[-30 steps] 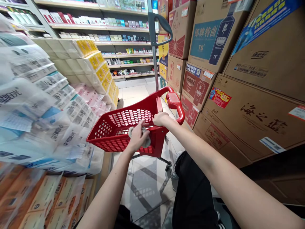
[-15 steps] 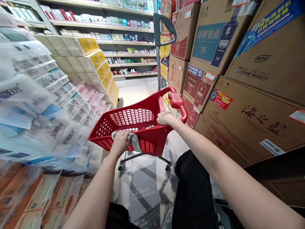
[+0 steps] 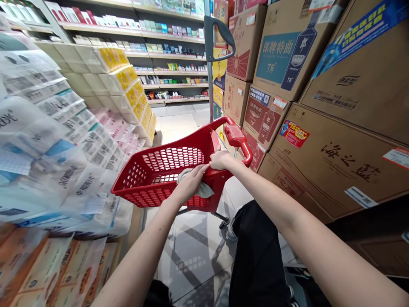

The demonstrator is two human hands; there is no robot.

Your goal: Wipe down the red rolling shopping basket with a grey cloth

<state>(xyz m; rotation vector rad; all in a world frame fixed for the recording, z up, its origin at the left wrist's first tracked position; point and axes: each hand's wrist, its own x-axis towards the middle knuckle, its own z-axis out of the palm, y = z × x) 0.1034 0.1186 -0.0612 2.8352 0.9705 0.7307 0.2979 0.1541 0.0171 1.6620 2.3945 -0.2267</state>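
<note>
I count one red shopping cart [image 3: 174, 157], one pale cloth [image 3: 205, 191], one left hand [image 3: 191, 181] plus one right hand [image 3: 221, 160], and one grey loop handle [image 3: 208, 38]. Cartons [image 3: 277, 55]? Easily ten-plus, but some get cut off so no exact number, sorry.

Left of me: big pile of clear-wrapped white packs [image 3: 68, 147], some print blurred; pink packs [image 3: 115, 130] beyond, then stacked yellow-and-white packs [image 3: 110, 81]. Orange packs [image 3: 68, 273] low, near left. Ahead of me, wall shelves [image 3: 96, 29] with rows of small boxes [image 3: 111, 20], labels unreadable. My right: brown cartons [image 3: 315, 121] stacked, one with teal panel [image 3: 275, 53], one with red sticker [image 3: 294, 133], blue strip [image 3: 354, 36] on nearest upper one. Tiled floor [image 3: 174, 119].
</note>
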